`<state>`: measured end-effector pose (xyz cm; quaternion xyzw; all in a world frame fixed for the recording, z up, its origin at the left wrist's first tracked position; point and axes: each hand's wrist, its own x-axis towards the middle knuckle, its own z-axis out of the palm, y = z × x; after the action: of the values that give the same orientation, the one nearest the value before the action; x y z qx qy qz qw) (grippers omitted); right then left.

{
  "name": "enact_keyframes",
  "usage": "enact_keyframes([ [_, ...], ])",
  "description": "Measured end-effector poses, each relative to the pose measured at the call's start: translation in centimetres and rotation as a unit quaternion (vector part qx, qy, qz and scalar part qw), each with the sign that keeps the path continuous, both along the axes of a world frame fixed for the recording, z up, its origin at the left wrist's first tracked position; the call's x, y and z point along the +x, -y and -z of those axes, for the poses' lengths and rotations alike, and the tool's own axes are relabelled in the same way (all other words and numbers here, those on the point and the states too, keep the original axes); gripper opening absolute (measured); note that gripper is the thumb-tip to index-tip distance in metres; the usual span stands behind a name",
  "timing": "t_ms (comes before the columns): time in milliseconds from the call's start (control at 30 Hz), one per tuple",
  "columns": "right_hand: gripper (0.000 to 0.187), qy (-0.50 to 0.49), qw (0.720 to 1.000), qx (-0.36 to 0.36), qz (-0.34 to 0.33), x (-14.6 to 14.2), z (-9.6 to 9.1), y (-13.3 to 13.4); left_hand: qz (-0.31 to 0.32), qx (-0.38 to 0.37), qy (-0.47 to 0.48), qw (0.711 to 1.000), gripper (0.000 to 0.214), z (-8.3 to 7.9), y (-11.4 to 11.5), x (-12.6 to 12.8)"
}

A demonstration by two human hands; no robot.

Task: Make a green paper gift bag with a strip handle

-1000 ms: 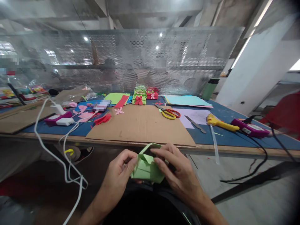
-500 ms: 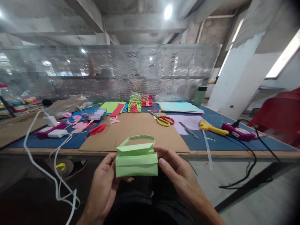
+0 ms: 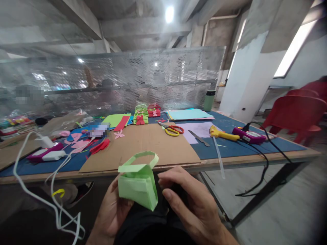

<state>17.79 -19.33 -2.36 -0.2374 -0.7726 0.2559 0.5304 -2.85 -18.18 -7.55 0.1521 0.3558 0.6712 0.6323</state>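
A light green folded paper handbag (image 3: 135, 188) with a looped paper handle is held in front of the table edge, turned so its right side shows. My left hand (image 3: 112, 204) grips it from the left and underneath, some of the fingers hidden behind the paper. My right hand (image 3: 191, 200) is just right of the bag, apart from it, thumb and fingers spread with nothing between them. Beyond the bag lies a brown cardboard sheet (image 3: 143, 143) on the blue-topped table.
Scissors (image 3: 171, 130), a knife-like blade (image 3: 199, 139) and a yellow glue gun (image 3: 224, 133) lie to the right. Finished green (image 3: 140, 115) and red paper bags (image 3: 154, 111) stand at the back. White cables (image 3: 55, 207) hang at the left; a purple power strip (image 3: 249, 135) sits right.
The paper bag has turned from front-on to show its right side and tilted. My right hand has come off it. The whole view has shifted slightly.
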Motion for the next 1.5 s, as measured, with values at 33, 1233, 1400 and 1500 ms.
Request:
enact_keyframes([
  [33, 0.03, 0.008, 1.0, 0.017, -0.006, 0.1, -0.1, 0.0, 0.013, 0.021, -0.015, 1.0, 0.016, 0.2, 0.0, -0.1],
  [1233, 0.009, 0.253, 0.964, -0.034, -0.069, 2.4, -0.5, -0.8, 0.165, 0.168, -0.135, 0.962, 0.027, -0.7, 0.5, -2.6],
  [1400, 0.011, 0.242, 0.966, -0.032, -0.08, 2.3, -0.7, -0.7, 0.173, 0.174, -0.143, 0.959, 0.028, -0.8, 0.6, -2.9],
  [1500, 0.009, 0.231, 0.969, -0.039, -0.083, 2.4, -0.6, -0.7, 0.172, 0.179, -0.145, 0.958, 0.026, -0.9, 0.6, -2.9],
])
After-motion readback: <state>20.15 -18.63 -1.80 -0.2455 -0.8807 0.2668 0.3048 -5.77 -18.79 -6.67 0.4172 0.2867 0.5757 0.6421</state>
